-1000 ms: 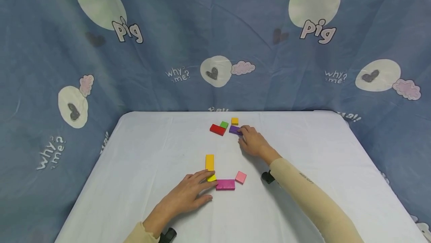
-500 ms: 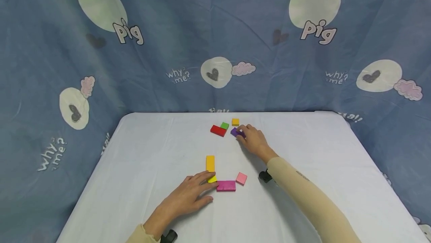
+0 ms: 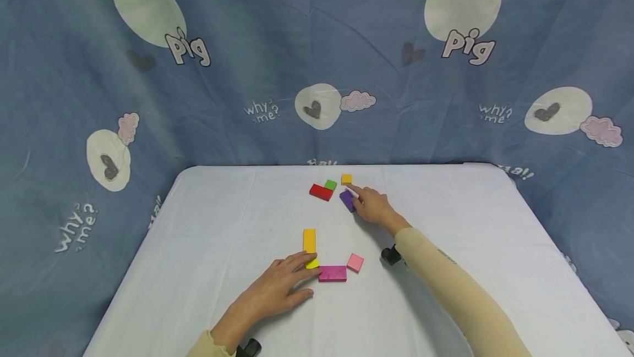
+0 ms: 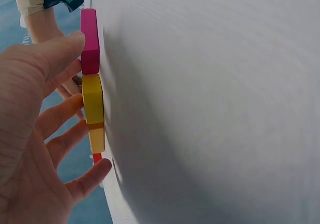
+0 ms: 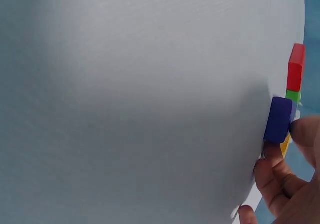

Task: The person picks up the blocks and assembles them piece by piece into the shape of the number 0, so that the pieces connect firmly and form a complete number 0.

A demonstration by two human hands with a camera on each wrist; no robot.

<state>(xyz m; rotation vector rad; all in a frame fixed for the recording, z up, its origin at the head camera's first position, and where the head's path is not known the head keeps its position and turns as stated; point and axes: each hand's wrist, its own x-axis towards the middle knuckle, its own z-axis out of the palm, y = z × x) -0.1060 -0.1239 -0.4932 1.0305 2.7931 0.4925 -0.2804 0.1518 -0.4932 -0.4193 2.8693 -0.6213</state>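
Observation:
My left hand lies with fingers spread over a yellow block, its index fingertip at the left end of a magenta block. In the left wrist view, the thumb is beside the magenta block. An orange-yellow block extends beyond the yellow one. At the back, my right hand has thumb and finger at a purple block, which lies slanted on the table. The right wrist view has the thumb at one side of the purple block and fingers at its lower end.
A red block touches a small green block at the back. A small orange-yellow block lies just beyond my right fingertip. A pink block sits askew by the magenta one. White cloth covers the table; a blue printed curtain hangs behind.
The purple block has turned from lying nearly crosswise to a steeper slant, its near end drawn closer. My right fingers have shifted around it. The left hand stays put.

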